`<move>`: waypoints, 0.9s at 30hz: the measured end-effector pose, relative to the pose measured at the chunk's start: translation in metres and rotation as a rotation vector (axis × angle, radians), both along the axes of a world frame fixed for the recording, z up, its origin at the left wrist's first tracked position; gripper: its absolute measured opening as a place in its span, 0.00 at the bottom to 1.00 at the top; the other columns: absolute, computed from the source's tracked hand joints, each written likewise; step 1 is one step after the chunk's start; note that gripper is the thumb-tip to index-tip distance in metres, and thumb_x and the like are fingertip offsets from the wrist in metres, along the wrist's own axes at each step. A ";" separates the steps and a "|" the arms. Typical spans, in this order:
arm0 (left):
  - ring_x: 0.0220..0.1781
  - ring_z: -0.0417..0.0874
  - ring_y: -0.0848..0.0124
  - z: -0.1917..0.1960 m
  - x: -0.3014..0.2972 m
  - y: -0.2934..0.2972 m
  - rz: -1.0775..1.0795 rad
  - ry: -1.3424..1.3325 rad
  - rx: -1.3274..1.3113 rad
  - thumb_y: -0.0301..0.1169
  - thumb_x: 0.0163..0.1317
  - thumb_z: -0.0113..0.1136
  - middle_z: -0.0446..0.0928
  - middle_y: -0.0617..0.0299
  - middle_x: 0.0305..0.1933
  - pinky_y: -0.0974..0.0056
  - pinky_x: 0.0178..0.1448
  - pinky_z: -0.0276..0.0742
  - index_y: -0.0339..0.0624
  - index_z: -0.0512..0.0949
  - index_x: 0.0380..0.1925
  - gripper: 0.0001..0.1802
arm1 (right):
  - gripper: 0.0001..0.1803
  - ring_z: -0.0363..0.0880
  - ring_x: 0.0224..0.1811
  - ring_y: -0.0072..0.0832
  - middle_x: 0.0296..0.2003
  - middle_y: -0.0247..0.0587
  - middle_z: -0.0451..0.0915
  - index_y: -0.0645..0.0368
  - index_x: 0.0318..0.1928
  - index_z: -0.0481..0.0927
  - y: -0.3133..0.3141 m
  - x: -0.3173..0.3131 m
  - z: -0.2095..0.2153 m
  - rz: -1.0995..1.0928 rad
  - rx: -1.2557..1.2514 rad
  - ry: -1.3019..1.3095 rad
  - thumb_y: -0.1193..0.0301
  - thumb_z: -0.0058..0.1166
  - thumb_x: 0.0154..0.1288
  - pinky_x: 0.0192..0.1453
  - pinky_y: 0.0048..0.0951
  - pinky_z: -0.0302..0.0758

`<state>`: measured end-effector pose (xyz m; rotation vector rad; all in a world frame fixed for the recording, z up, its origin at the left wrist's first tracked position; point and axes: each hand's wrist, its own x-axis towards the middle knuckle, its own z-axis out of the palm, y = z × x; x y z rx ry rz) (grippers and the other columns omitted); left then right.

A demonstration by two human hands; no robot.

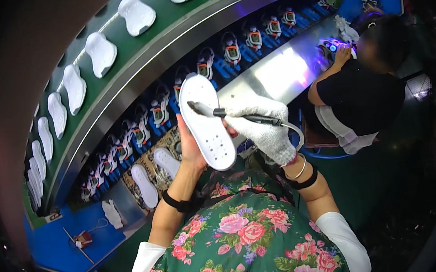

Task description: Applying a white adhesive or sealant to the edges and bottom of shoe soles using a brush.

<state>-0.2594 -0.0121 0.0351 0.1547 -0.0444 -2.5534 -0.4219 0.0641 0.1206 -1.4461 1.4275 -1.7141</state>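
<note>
A white shoe sole with small holes stands tilted in front of my chest. My bare left hand grips it from behind and along its left edge, and some of its fingers are hidden by the sole. In a white knitted glove, my right hand is closed round the dark handle of a brush. The brush's bristles touch the sole's upper part. A thin pale tube runs from the handle's rear past my right wrist.
Several white soles lie on a green conveyor at the upper left. Below it runs a row of shoe uppers. Two more soles lie near my left arm. A co-worker sits at the right, beside the metal bench.
</note>
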 end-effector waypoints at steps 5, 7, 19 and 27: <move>0.48 0.86 0.49 0.014 0.009 0.011 0.065 0.037 -0.010 0.81 0.60 0.22 0.82 0.46 0.49 0.43 0.58 0.80 0.34 0.71 0.62 0.61 | 0.12 0.87 0.37 0.32 0.36 0.46 0.88 0.63 0.40 0.88 -0.011 0.011 -0.003 -0.035 -0.107 0.169 0.79 0.70 0.52 0.44 0.32 0.83; 0.45 0.87 0.51 0.002 0.011 0.017 0.094 -0.046 -0.107 0.80 0.62 0.22 0.82 0.49 0.50 0.44 0.58 0.81 0.38 0.70 0.65 0.58 | 0.15 0.86 0.39 0.37 0.40 0.47 0.88 0.61 0.44 0.88 -0.012 0.011 -0.005 -0.027 -0.170 0.300 0.77 0.68 0.53 0.46 0.35 0.82; 0.69 0.74 0.58 -0.017 0.026 0.015 0.027 0.251 -0.337 0.74 0.69 0.28 0.71 0.53 0.69 0.53 0.72 0.71 0.46 0.60 0.74 0.50 | 0.16 0.85 0.42 0.41 0.42 0.45 0.87 0.58 0.46 0.87 0.001 0.028 -0.022 -0.003 -0.165 0.314 0.75 0.67 0.54 0.49 0.39 0.82; 0.75 0.66 0.58 -0.024 0.008 0.014 0.176 -0.391 -0.450 0.71 0.70 0.31 0.64 0.57 0.76 0.52 0.78 0.62 0.50 0.54 0.77 0.47 | 0.14 0.86 0.41 0.38 0.41 0.44 0.88 0.57 0.43 0.88 0.008 0.015 -0.014 0.151 -0.252 0.358 0.76 0.69 0.54 0.47 0.36 0.82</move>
